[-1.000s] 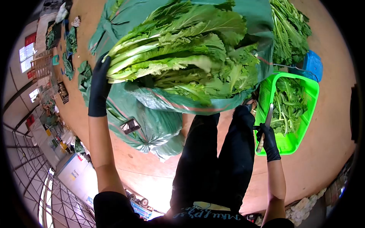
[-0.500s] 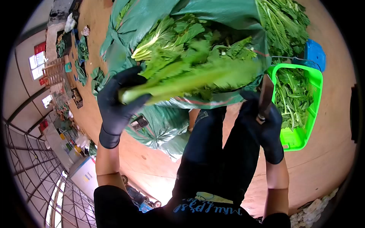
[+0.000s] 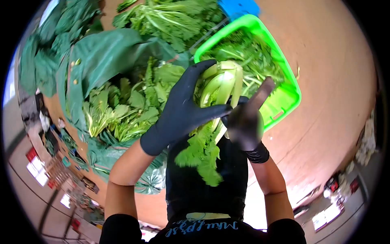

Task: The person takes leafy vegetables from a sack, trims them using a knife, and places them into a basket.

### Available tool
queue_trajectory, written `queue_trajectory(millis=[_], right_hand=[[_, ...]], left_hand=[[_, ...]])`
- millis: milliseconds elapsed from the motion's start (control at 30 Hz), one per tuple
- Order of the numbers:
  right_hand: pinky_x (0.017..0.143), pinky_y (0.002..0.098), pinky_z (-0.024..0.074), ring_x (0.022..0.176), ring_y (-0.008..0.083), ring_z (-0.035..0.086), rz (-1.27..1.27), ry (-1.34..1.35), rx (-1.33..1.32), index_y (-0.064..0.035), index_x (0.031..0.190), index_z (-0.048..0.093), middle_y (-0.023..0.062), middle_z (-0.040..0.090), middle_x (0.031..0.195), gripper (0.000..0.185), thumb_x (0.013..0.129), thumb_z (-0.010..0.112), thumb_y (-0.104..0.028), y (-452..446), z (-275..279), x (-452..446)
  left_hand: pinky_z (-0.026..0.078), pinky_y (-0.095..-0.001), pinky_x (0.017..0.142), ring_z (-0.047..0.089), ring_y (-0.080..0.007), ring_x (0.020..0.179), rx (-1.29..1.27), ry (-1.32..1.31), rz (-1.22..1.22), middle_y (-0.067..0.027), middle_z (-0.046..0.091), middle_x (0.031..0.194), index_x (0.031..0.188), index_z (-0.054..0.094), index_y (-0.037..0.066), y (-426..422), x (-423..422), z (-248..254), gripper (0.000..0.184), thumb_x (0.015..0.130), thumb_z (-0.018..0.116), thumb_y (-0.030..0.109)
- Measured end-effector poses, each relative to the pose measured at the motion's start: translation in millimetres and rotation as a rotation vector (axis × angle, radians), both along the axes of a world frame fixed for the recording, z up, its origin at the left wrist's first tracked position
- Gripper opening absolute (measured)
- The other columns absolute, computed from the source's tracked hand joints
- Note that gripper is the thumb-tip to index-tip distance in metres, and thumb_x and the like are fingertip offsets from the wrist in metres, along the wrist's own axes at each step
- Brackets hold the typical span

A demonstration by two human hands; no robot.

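My left hand (image 3: 183,106), in a black glove, is wrapped round a leafy green vegetable (image 3: 222,87) with thick pale stalks. The stalk end points up and away, and leaves hang down over my lap. My right hand (image 3: 243,124), also gloved and blurred, grips a knife (image 3: 262,92) and is against the right side of the stalks. The knife's blade points up and to the right, over the green basket (image 3: 294,91), where loose leaves (image 3: 248,53) lie. To the left, an open green sack (image 3: 95,57) holds more leafy vegetables (image 3: 140,101).
A heap of leafy greens (image 3: 174,20) lies beyond the sack. A blue container (image 3: 239,7) stands behind the basket. More green sacks (image 3: 46,61) are at the far left. Scattered crates and bags lie at the far left on the brown floor (image 3: 333,61).
The view has swung right, toward the basket. My left hand has lifted the vegetable from the sack and brought it before me. My right hand has moved in beside it with the knife.
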State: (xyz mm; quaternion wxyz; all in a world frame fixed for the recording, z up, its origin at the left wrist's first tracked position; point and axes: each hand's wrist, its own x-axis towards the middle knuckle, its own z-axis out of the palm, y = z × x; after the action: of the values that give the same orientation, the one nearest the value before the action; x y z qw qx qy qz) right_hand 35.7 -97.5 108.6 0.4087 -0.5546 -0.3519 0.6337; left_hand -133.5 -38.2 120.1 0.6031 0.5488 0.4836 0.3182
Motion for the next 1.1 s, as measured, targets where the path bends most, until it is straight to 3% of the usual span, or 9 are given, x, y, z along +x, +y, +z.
queue_trajectory(millis=[67,233,367,467,567,700,800,900,1100], right_hand=[[0.064,0.0222,0.0416,0.070,0.0058,0.049,-0.047,-0.004,-0.190,-0.0009,0.097,0.057,-0.0010,0.056,0.081,0.030,0.070,0.069,-0.004,-6,-5,26],[0.072,0.0249,0.0428,0.080,0.0092,0.052,-0.043,-0.060,-0.132,0.0016,0.107,0.055,0.0034,0.059,0.089,0.039,0.074,0.067,-0.014,-30,-36,102],[0.065,0.0289,0.0466,0.070,0.0148,0.059,0.198,-0.409,-0.125,-0.0020,0.104,0.057,0.0121,0.062,0.079,0.035,0.073,0.067,-0.016,-30,-42,164],[0.061,0.0310,0.0478,0.067,0.0241,0.061,0.399,-0.667,-0.137,-0.0056,0.102,0.059,0.0114,0.063,0.082,0.031,0.073,0.065,-0.014,-30,-57,216],[0.060,0.0317,0.0482,0.065,0.0228,0.061,0.382,-0.892,0.003,-0.0078,0.102,0.060,0.0087,0.063,0.081,0.035,0.071,0.067,-0.021,-32,-92,248],[0.053,0.0331,0.0456,0.059,0.0241,0.057,0.118,-1.024,0.022,-0.0090,0.081,0.059,0.0055,0.059,0.072,0.028,0.070,0.069,-0.033,-30,-106,249],[0.048,0.0385,0.0414,0.055,0.0296,0.055,0.234,-1.016,0.054,-0.0096,0.064,0.050,0.0090,0.052,0.059,0.024,0.069,0.066,-0.027,-37,-99,223],[0.050,0.0401,0.0425,0.058,0.0305,0.057,0.385,-1.092,-0.024,-0.0105,0.065,0.051,0.0096,0.054,0.060,0.022,0.070,0.063,-0.028,-34,-97,208],[0.050,0.0408,0.0436,0.059,0.0304,0.057,0.393,-1.065,-0.066,-0.0105,0.068,0.053,0.0092,0.057,0.062,0.020,0.071,0.062,-0.028,-36,-101,212]], left_hand=[[0.040,-0.0318,0.090,0.046,-0.0184,0.108,-0.129,0.030,-0.032,-0.0090,0.046,0.117,0.126,0.033,0.002,-1,40,-27,0.077,0.063,0.077,0.010],[0.042,-0.0328,0.084,0.049,-0.0192,0.097,-0.387,-0.115,-0.076,-0.0128,0.048,0.106,0.119,0.036,-0.002,-18,119,-72,0.073,0.063,0.076,0.022],[0.043,-0.0323,0.078,0.051,-0.0193,0.088,-0.309,-0.025,-0.170,-0.0129,0.051,0.098,0.109,0.044,-0.002,-19,150,-102,0.057,0.062,0.071,0.017],[0.043,-0.0319,0.077,0.051,-0.0197,0.085,-0.260,0.056,-0.297,-0.0124,0.052,0.095,0.106,0.045,0.000,-11,163,-105,0.053,0.061,0.069,0.014],[0.042,-0.0294,0.079,0.049,-0.0158,0.089,-0.307,0.036,-0.407,-0.0082,0.051,0.099,0.112,0.043,0.001,-7,169,-109,0.056,0.062,0.067,0.009],[0.042,-0.0285,0.080,0.048,-0.0134,0.089,-0.397,-0.031,-0.432,-0.0061,0.050,0.099,0.115,0.042,0.001,-5,176,-117,0.059,0.063,0.068,0.007],[0.043,-0.0282,0.075,0.048,-0.0127,0.086,-0.416,-0.045,-0.381,-0.0064,0.050,0.095,0.113,0.042,0.001,-18,181,-129,0.057,0.063,0.068,0.007],[0.043,-0.0279,0.076,0.049,-0.0122,0.090,-0.551,-0.006,-0.343,-0.0065,0.051,0.098,0.115,0.042,0.001,-23,193,-125,0.058,0.063,0.068,0.003],[0.044,-0.0284,0.069,0.050,-0.0145,0.078,-0.258,0.051,-0.356,-0.0079,0.051,0.088,0.104,0.044,0.002,-24,209,-110,0.048,0.062,0.065,0.007]])
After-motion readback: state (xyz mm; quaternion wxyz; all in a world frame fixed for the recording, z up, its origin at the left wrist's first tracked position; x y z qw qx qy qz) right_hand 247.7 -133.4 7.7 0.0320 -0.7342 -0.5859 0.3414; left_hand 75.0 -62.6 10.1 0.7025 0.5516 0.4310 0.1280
